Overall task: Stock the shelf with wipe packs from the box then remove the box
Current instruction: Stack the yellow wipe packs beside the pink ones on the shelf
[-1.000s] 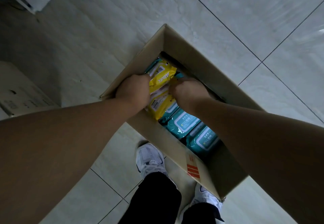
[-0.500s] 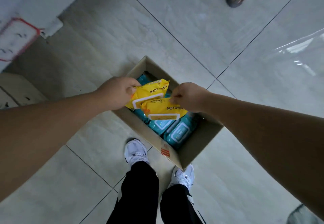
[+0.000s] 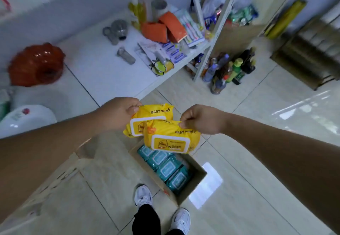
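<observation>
Fingers (image 3: 135, 109) of the left hand (image 3: 117, 113) pinch the top edge of 1 yellow wipe pack (image 3: 156, 110), and the right hand (image 3: 200, 119) pinches a 2nd yellow pack (image 3: 171, 139). Both packs now hang above the box (image 3: 195, 181) instead of lying inside it. Teal packs (image 3: 165, 166) remain in the box, so stocking is judged unfinished. The shelf (image 3: 103, 69) beyond the box offers bare surface, with orange packs (image 3: 161, 29) farther back and floor bottles (image 3: 230, 69) beyond-right.
</observation>
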Tool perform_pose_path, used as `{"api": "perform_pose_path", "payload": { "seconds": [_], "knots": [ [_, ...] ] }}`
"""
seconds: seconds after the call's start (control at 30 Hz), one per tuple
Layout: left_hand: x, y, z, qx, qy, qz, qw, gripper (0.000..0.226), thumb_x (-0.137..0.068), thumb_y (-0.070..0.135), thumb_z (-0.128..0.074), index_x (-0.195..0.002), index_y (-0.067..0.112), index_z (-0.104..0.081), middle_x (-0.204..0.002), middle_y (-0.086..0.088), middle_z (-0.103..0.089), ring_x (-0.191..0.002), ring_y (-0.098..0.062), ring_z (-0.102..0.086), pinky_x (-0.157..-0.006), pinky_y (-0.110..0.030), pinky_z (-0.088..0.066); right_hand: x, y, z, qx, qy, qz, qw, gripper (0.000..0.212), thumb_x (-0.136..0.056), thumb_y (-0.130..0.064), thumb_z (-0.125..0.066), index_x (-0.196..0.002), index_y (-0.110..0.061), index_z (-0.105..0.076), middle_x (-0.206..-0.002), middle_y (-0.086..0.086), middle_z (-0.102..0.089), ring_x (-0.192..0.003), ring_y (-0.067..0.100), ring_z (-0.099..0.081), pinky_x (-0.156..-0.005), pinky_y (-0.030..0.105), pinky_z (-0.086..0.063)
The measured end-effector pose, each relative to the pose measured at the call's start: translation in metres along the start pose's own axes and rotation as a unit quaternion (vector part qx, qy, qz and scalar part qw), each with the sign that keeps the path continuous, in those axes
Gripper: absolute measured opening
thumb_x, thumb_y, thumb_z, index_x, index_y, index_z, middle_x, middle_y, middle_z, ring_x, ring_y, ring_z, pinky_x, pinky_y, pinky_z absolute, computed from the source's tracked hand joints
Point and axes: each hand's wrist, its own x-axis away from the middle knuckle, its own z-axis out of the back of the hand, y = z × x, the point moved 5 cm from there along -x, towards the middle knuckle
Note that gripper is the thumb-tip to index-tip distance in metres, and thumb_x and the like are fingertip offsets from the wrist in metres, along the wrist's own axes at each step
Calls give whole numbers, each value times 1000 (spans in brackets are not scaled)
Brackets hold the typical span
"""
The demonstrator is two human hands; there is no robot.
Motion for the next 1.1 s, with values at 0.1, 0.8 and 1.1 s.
{"api": "perform_pose_path", "payload": {
  "seconds": [0.1,0.8,1.1],
  "knots": [
    [42,43,75,-15,23,-14,1000,21,-101,16,-50,-89,30,-61,-76,7,-62,-70,-6,-56,-67,-28,-42,52,-62,46,29,18,34,999,28,-99,-21,-59,-76,-5,-64,-66,-3,-51,-62,6,-46,-65,27,-41],
    [335,187,402,-109,270,43,956,21,-104,23,-44,-99,33,-62,-89,16,-61,-83,-4,-55,-68,-24,-41,238,-432,173,145,80,286,944,36,-99,-21,-62,-63,-19,-65,-55,-12,-57,-52,-1,-49,-57,15,-41],
    [439,159,433,-145,336,105,925,22,-102,20,-45,-93,29,-63,-82,13,-61,-79,-9,-56,-65,-24,-40,242,-520,132,152,40,345,926,30,-99,-22,-61,-71,-16,-70,-58,-10,-61,-53,2,-54,-54,14,-45]
  ]
}}
